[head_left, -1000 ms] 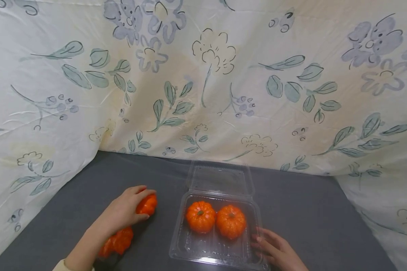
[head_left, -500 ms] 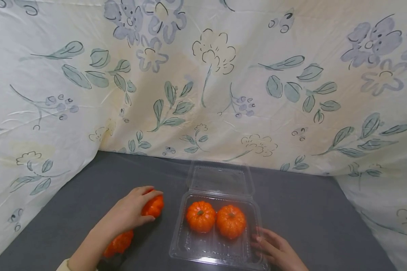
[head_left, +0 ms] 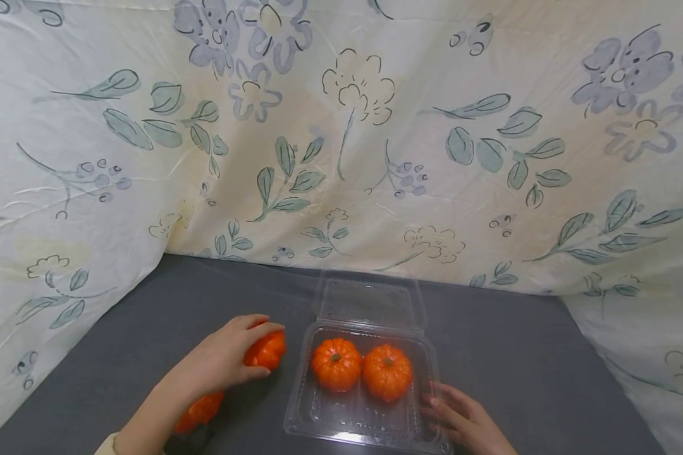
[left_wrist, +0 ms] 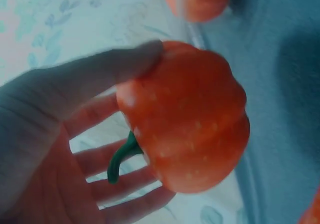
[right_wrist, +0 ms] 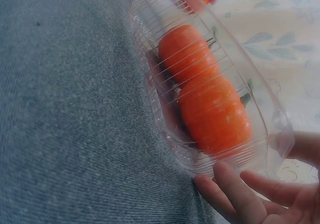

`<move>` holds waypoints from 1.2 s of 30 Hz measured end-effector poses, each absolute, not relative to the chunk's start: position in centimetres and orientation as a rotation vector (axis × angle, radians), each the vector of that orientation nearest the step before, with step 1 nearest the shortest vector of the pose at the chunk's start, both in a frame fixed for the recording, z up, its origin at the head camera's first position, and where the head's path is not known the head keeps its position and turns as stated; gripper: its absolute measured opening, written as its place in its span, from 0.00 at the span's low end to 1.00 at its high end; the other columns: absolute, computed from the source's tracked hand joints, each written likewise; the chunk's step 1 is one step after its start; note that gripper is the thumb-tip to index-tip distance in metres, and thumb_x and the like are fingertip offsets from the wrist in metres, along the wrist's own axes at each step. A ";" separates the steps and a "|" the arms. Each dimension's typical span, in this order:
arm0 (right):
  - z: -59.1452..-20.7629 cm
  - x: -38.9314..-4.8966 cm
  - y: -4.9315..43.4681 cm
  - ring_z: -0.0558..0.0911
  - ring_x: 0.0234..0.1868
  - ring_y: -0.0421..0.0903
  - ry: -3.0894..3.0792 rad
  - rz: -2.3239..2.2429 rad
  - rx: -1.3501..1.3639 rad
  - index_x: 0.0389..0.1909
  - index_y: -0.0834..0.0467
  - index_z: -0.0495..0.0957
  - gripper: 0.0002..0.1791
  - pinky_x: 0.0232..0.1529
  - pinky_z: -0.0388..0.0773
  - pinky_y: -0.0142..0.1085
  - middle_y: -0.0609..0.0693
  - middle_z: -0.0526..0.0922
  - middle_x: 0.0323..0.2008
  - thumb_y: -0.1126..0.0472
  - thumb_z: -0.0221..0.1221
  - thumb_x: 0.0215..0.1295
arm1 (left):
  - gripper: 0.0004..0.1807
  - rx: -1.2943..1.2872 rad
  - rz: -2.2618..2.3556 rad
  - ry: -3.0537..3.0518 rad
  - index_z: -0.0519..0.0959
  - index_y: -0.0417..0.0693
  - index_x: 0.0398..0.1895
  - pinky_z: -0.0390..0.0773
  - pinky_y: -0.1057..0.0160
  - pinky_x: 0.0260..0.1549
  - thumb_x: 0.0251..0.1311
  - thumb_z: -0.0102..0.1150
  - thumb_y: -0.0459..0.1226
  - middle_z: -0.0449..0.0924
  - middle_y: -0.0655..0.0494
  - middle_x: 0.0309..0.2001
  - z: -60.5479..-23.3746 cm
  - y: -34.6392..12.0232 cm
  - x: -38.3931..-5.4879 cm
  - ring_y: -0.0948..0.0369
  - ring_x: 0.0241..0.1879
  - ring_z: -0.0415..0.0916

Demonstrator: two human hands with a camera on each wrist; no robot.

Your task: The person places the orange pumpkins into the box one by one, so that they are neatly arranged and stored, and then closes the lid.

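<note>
My left hand [head_left: 224, 354] holds an orange toy pumpkin [head_left: 265, 351] between thumb and fingers, left of a clear plastic clamshell container [head_left: 330, 420]. In the left wrist view the held pumpkin [left_wrist: 190, 119] is tilted, its green stem [left_wrist: 122, 156] facing the palm. Inside the container, whose lid [head_left: 370, 300] lies folded back, two more pumpkins, one on the left [head_left: 337, 364] and one on the right [head_left: 387, 373], sit side by side along the back. My right hand [head_left: 467, 417] grips the container's right side, with the thumb at the rim and fingers against the outer wall [right_wrist: 235, 159].
Beneath my left forearm, another orange pumpkin [head_left: 200, 411] lies on the dark grey cloth [head_left: 518, 366], partly hidden. A floral curtain [head_left: 375, 158] hangs behind the table and along both sides.
My left hand has moved right with its pumpkin, closer to the container's left edge. The right hand, the container and the pumpkins in it have stayed put.
</note>
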State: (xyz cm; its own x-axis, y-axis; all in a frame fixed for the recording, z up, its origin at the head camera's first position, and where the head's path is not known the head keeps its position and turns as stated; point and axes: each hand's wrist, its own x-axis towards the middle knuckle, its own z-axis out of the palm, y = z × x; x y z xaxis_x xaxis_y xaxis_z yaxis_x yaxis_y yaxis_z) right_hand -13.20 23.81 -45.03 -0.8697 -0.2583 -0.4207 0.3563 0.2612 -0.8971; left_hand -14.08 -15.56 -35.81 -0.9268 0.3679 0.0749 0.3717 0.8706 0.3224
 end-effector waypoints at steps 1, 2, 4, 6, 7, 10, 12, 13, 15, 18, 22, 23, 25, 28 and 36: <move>-45.0 -13.2 23.8 0.76 0.53 0.58 2.046 -1.651 0.083 0.64 0.75 0.51 0.41 0.47 0.76 0.48 0.71 0.68 0.57 0.46 0.51 0.66 | 0.32 -0.622 -0.537 -3.022 0.74 0.55 0.55 0.73 0.45 0.47 0.42 0.72 0.44 0.70 0.47 0.57 -35.6 -15.4 -14.0 0.48 0.55 0.68; -45.0 -13.2 23.8 0.76 0.53 0.58 2.047 -1.652 0.078 0.64 0.75 0.51 0.41 0.47 0.76 0.48 0.71 0.68 0.57 0.46 0.51 0.66 | 0.32 -0.643 -0.547 -3.016 0.74 0.55 0.55 0.74 0.46 0.46 0.42 0.72 0.44 0.70 0.47 0.57 -35.4 -15.2 -13.9 0.48 0.55 0.68; -45.0 -13.2 23.8 0.76 0.53 0.58 2.047 -1.650 0.071 0.64 0.75 0.51 0.41 0.47 0.76 0.48 0.71 0.67 0.58 0.46 0.51 0.66 | 0.32 -0.692 -0.560 -3.004 0.74 0.56 0.55 0.75 0.47 0.44 0.42 0.72 0.44 0.70 0.48 0.56 -35.0 -14.7 -13.7 0.49 0.54 0.68; -45.0 -13.2 23.8 0.76 0.53 0.58 2.046 -1.648 0.069 0.64 0.74 0.51 0.41 0.47 0.76 0.49 0.71 0.67 0.58 0.46 0.51 0.66 | 0.32 -0.741 -0.567 -2.997 0.74 0.57 0.55 0.75 0.47 0.43 0.43 0.72 0.44 0.70 0.48 0.56 -34.6 -14.2 -13.5 0.49 0.53 0.68; -45.0 -13.2 23.8 0.76 0.53 0.58 2.045 -1.645 0.070 0.64 0.74 0.51 0.41 0.47 0.76 0.49 0.72 0.67 0.58 0.45 0.50 0.66 | 0.32 -0.763 -0.569 -2.995 0.74 0.57 0.56 0.76 0.48 0.42 0.43 0.71 0.44 0.70 0.48 0.56 -34.4 -14.0 -13.4 0.50 0.53 0.68; -44.9 -13.2 23.9 0.76 0.53 0.59 2.038 -1.643 0.068 0.65 0.74 0.51 0.41 0.47 0.76 0.49 0.72 0.67 0.58 0.45 0.50 0.66 | 0.31 -0.822 -0.555 -2.980 0.73 0.58 0.56 0.76 0.49 0.41 0.44 0.71 0.43 0.70 0.49 0.56 -34.1 -13.4 -13.2 0.50 0.53 0.68; -44.9 -13.2 23.9 0.76 0.53 0.59 2.032 -1.651 0.055 0.65 0.75 0.51 0.41 0.47 0.76 0.49 0.72 0.67 0.58 0.46 0.50 0.67 | 0.31 -0.862 -0.532 -2.958 0.73 0.57 0.56 0.76 0.50 0.42 0.44 0.70 0.44 0.70 0.50 0.55 -34.0 -13.1 -13.1 0.51 0.53 0.69; -44.9 -13.2 23.9 0.76 0.53 0.59 2.031 -1.653 0.050 0.65 0.75 0.51 0.41 0.47 0.76 0.49 0.72 0.67 0.58 0.46 0.50 0.67 | 0.31 -0.880 -0.520 -2.946 0.73 0.57 0.56 0.76 0.51 0.42 0.45 0.70 0.44 0.71 0.50 0.55 -34.0 -12.9 -13.0 0.52 0.53 0.69; -45.0 -13.2 23.9 0.75 0.54 0.58 2.031 -1.660 0.042 0.64 0.75 0.51 0.40 0.47 0.76 0.48 0.72 0.67 0.58 0.46 0.50 0.67 | 0.30 -0.912 -0.501 -2.933 0.73 0.56 0.56 0.75 0.52 0.44 0.45 0.69 0.44 0.71 0.51 0.54 -34.0 -12.5 -13.0 0.53 0.53 0.69; -45.0 -13.3 23.9 0.76 0.53 0.58 2.038 -1.660 0.047 0.64 0.75 0.51 0.40 0.47 0.76 0.48 0.71 0.67 0.58 0.46 0.50 0.67 | 0.30 -0.941 -0.501 -2.952 0.73 0.55 0.56 0.75 0.52 0.46 0.45 0.69 0.44 0.71 0.51 0.55 -33.8 -12.0 -13.0 0.53 0.54 0.68; -45.1 -13.3 23.9 0.76 0.53 0.58 2.041 -1.661 0.056 0.64 0.75 0.51 0.41 0.47 0.76 0.47 0.71 0.67 0.58 0.46 0.51 0.66 | 0.31 -0.980 -0.503 -2.997 0.73 0.56 0.57 0.74 0.50 0.47 0.46 0.68 0.45 0.70 0.51 0.56 -33.6 -11.2 -13.0 0.53 0.55 0.67; -45.1 -13.3 23.9 0.76 0.53 0.58 2.042 -1.661 0.057 0.64 0.75 0.51 0.41 0.47 0.76 0.47 0.72 0.67 0.58 0.47 0.51 0.66 | 0.30 -0.994 -0.499 -3.002 0.73 0.57 0.57 0.75 0.50 0.47 0.46 0.68 0.45 0.70 0.51 0.57 -33.6 -11.0 -13.0 0.53 0.55 0.67; -45.1 -13.2 23.9 0.76 0.53 0.58 2.042 -1.661 0.059 0.64 0.75 0.51 0.41 0.47 0.76 0.48 0.72 0.67 0.58 0.47 0.51 0.67 | 0.30 -1.015 -0.485 -3.007 0.73 0.58 0.57 0.75 0.51 0.47 0.47 0.68 0.45 0.70 0.52 0.57 -33.6 -10.6 -13.0 0.54 0.56 0.67; -45.2 -13.3 23.9 0.76 0.53 0.58 2.046 -1.660 0.066 0.64 0.75 0.51 0.41 0.47 0.76 0.48 0.72 0.67 0.58 0.46 0.51 0.66 | 0.30 -1.043 -0.468 -3.011 0.72 0.59 0.57 0.75 0.51 0.46 0.47 0.67 0.44 0.70 0.53 0.57 -33.6 -10.1 -12.8 0.54 0.56 0.67; -45.3 -13.2 23.9 0.76 0.53 0.59 2.044 -1.674 0.060 0.64 0.75 0.51 0.41 0.47 0.76 0.47 0.72 0.67 0.58 0.47 0.51 0.66 | 0.33 -1.082 -0.429 -3.035 0.72 0.61 0.58 0.75 0.53 0.47 0.44 0.69 0.47 0.72 0.55 0.56 -33.9 -9.2 -12.7 0.55 0.55 0.68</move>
State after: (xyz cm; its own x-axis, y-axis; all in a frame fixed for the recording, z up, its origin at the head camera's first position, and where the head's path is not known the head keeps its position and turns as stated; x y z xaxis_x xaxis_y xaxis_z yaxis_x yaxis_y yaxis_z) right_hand -13.16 23.91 -45.30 -0.8772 -0.2702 -0.3969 0.3358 0.2456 -0.9093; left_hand -12.68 -9.18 -33.90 -0.7732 0.6340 -0.0136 0.6054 0.7444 0.2818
